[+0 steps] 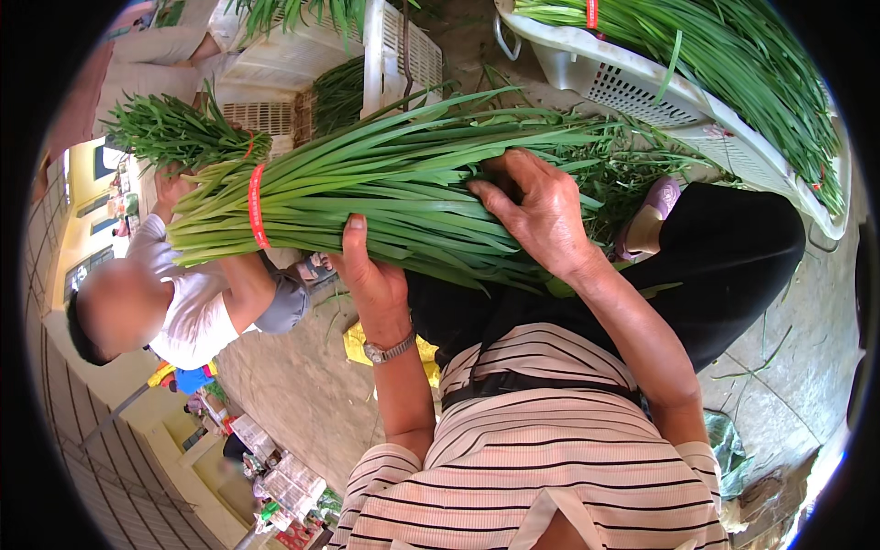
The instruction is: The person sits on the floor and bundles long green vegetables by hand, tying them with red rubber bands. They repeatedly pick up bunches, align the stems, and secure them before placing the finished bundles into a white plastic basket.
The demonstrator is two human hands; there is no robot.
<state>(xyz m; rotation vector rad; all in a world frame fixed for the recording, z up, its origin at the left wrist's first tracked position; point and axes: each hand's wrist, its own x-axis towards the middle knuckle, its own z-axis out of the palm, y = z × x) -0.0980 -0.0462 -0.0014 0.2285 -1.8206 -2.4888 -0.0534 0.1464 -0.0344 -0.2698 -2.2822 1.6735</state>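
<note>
A thick bunch of garlic chives (385, 185) lies across my lap, its pale cut ends to the left and its leaf tips to the right. Red printed tape (256, 206) binds it near the stem ends. My left hand (371, 271) supports the bunch from below, thumb pressed on the near side and fingers hidden beneath. Over the leafy half, my right hand (540, 206) has its thumb and curled fingers among the leaves. Whether those fingers pinch a leaf is hidden.
Right of me, a white plastic crate (715, 137) holds more taped chives. Another white crate (402, 62) stands ahead. Loose leaves (625, 165) litter the concrete floor. At left, a person (199, 302) holds a taped green bunch (189, 134). Yellow material (357, 344) lies beside me.
</note>
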